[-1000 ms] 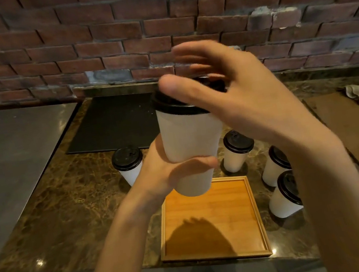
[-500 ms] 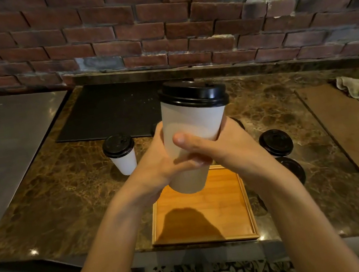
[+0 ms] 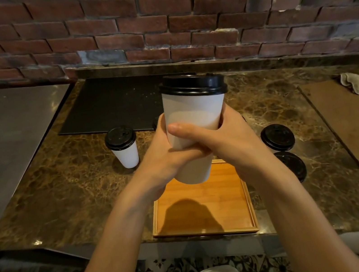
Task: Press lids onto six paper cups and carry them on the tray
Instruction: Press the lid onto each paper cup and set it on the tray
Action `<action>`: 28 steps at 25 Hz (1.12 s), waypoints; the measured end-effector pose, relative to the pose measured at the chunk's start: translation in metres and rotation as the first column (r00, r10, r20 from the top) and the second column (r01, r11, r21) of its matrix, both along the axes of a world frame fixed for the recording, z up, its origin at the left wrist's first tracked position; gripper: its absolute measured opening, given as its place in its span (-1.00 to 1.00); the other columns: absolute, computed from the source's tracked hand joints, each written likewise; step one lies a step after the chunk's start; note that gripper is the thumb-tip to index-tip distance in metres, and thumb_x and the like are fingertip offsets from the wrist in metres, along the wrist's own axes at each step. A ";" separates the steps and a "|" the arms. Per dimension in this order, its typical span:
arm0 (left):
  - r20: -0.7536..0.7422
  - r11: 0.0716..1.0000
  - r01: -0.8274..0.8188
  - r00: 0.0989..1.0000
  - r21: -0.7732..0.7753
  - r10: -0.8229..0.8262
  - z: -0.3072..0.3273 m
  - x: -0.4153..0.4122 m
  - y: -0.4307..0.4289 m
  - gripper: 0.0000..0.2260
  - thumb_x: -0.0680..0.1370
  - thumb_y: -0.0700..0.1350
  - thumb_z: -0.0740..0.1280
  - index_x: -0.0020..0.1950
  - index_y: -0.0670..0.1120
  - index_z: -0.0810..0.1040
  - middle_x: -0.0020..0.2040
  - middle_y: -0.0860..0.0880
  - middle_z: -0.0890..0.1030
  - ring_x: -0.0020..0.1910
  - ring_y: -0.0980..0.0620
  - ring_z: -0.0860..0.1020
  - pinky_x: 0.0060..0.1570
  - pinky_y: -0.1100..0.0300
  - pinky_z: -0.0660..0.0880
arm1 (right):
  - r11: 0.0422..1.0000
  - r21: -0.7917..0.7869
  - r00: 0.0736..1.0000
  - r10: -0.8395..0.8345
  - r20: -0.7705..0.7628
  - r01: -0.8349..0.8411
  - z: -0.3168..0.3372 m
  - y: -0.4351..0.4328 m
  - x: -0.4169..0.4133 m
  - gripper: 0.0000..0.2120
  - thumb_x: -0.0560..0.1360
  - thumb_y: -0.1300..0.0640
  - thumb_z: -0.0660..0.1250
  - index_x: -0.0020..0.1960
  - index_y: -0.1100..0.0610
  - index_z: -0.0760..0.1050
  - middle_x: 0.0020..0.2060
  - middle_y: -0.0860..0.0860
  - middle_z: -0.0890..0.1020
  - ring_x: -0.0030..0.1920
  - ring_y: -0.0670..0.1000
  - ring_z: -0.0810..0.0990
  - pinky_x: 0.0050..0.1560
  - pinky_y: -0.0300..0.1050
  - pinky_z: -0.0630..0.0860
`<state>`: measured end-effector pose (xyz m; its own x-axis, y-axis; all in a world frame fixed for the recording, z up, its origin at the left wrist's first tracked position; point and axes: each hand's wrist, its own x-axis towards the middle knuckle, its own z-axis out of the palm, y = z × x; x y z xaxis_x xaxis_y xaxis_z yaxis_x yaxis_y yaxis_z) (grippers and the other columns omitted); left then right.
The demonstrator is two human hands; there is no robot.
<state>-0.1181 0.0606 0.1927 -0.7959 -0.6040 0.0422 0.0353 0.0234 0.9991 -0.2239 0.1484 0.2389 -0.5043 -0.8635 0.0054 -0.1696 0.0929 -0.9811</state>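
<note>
- Head view, nearest: both forearms are raised toward the counter, and the wooden tray point(image 3: 211, 201) lies bare at the front edge of the marble counter point(image 3: 64, 190), with nothing yet loaded on it.
- Above the tray, a white paper cup point(image 3: 194, 114) with its black lid point(image 3: 192, 85) is held in the air; the left hand point(image 3: 162, 153) is wrapped around its lower left side and the right hand point(image 3: 226, 137) is closed over it from the right, thumb laid across the front.
- A squeeze this firm could, it is judged, dent the paper wall and lift the lid's rim.
- Whether the lid is seated all round cannot be told; its far edge is hidden.
- Farther out, one lidded cup point(image 3: 123, 147) stands to the left and two lidded cups point(image 3: 278, 137) to the right, close to the right forearm, where they could be knocked as the cup is lowered.
</note>
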 end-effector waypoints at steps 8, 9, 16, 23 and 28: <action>0.024 0.995 0.104 0.994 0.013 -0.104 0.017 0.005 -0.001 -0.37 0.24 0.01 0.48 0.27 -0.13 0.45 0.07 -0.06 0.62 0.09 0.00 0.59 0.01 0.16 0.55 | 0.998 -0.055 0.999 0.038 0.000 -0.038 0.011 0.007 -0.009 -0.29 0.17 -0.20 0.56 0.25 -0.02 0.49 0.04 -0.08 0.65 0.04 -0.10 0.65 -0.04 -0.13 0.65; 0.027 0.992 0.126 0.992 0.011 -0.126 0.020 0.006 -0.002 -0.42 0.25 0.02 0.48 0.24 -0.07 0.48 0.04 -0.01 0.64 0.06 0.02 0.60 -0.02 0.20 0.56 | 0.996 -0.070 0.999 0.052 0.001 -0.052 0.013 0.007 -0.010 -0.32 0.18 -0.19 0.55 0.24 -0.02 0.49 0.03 -0.08 0.65 0.03 -0.12 0.65 -0.06 -0.17 0.64; -0.028 0.945 0.319 0.948 0.078 -0.317 0.030 0.013 -0.006 -0.44 0.26 -0.05 0.53 0.23 0.06 0.48 0.13 -0.02 0.62 0.15 -0.02 0.57 0.09 0.16 0.54 | 0.957 -0.130 0.960 0.271 0.076 -0.259 0.021 0.011 -0.023 -0.59 0.36 0.04 0.46 0.19 0.04 0.53 0.02 -0.02 0.69 0.05 -0.02 0.67 -0.06 -0.19 0.60; -0.069 0.920 0.378 0.925 0.098 -0.373 0.024 0.012 -0.003 -0.45 0.21 0.10 0.57 0.17 0.20 0.53 0.11 0.04 0.60 0.18 -0.02 0.55 0.09 0.17 0.52 | 0.936 -0.086 0.932 0.348 0.102 -0.341 0.011 0.011 -0.029 -0.62 0.37 0.05 0.42 0.18 0.00 0.51 0.02 -0.05 0.68 0.09 0.00 0.65 0.04 -0.10 0.62; -0.057 0.949 0.316 0.947 0.013 -0.315 0.022 0.010 -0.005 -0.55 0.31 -0.10 0.47 0.12 0.28 0.54 0.08 0.11 0.62 0.15 0.06 0.57 0.06 0.24 0.53 | 0.942 -0.082 0.939 0.333 0.090 -0.326 0.017 0.011 -0.027 -0.57 0.37 0.06 0.43 0.23 0.04 0.51 0.04 -0.03 0.68 0.08 -0.02 0.66 0.01 -0.17 0.60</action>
<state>-0.1077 0.0556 0.2144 -0.9429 -0.3235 0.0799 0.0910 -0.0193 0.9957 -0.2511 0.1592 0.2561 -0.1921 -0.9809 0.0309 -0.0790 -0.0159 -0.9967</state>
